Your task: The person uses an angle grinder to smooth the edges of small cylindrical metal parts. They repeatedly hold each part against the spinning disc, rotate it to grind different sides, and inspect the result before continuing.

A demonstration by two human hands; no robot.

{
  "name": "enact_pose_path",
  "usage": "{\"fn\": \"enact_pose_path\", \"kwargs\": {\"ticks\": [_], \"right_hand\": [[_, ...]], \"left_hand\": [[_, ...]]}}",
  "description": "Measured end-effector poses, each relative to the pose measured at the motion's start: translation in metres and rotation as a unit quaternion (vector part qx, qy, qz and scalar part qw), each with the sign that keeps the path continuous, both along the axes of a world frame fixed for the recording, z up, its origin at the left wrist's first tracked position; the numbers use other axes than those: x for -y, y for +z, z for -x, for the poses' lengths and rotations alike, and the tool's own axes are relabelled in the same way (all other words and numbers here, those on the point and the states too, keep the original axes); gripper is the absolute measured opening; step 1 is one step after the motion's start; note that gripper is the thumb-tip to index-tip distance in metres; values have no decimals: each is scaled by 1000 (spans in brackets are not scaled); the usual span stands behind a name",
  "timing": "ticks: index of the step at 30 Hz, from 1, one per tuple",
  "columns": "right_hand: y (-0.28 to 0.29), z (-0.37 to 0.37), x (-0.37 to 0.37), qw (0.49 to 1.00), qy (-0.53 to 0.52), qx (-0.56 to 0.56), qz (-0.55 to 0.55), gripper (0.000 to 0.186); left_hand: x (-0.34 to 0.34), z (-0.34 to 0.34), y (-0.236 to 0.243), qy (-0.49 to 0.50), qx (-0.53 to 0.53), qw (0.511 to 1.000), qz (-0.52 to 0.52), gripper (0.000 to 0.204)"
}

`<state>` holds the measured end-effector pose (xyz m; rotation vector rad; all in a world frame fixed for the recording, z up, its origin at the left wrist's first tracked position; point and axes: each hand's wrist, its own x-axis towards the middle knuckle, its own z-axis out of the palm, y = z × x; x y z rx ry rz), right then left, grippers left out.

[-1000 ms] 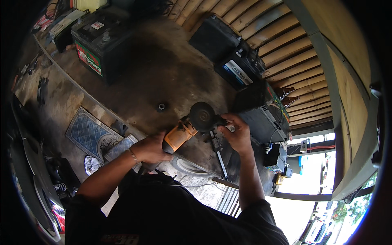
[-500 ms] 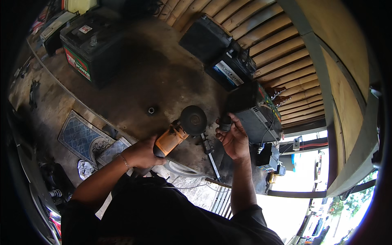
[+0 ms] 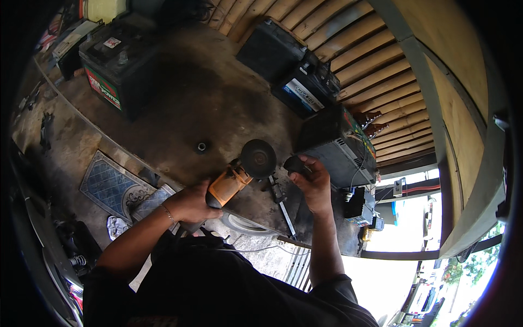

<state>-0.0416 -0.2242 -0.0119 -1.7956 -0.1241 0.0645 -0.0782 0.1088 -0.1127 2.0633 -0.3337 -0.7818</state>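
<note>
My left hand [image 3: 190,204] is wrapped round the body of an orange angle grinder [image 3: 227,187]. The grinder's dark round disc [image 3: 258,159] faces up toward me, and whether it spins I cannot tell. Just right of the disc, apart from it, my right hand [image 3: 316,189] grips a small dark cylindrical piece [image 3: 296,165] between thumb and fingers. A vernier caliper [image 3: 282,206] lies on the worktop between my hands, its jaws close below the disc. Farther left on the worktop sits a small metal ring or nut [image 3: 201,146].
Black batteries [image 3: 332,139] line the right side of the stained worktop [image 3: 169,131], against a wooden slat wall [image 3: 376,71]. Another big battery [image 3: 117,65] stands at the far left. Brown bottles [image 3: 370,122] rest by the slats. Below the worktop's left edge lies a blue patterned mat [image 3: 117,177].
My right hand has turned and shifted slightly left, bringing the dark piece nearer the disc and tilting it. My left hand and the grinder have stayed nearly still.
</note>
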Motion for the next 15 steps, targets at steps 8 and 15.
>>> {"fn": "enact_pose_path", "kwargs": {"ticks": [8, 15], "right_hand": [[-9, -3, -11, 981, 1, 95, 168, 48], [-19, -9, -8, 986, 16, 125, 111, 29]], "left_hand": [[1, 2, -1, -4, -6, 1000, -29, 116], [2, 1, -4, -9, 1, 1000, -27, 118]]}}
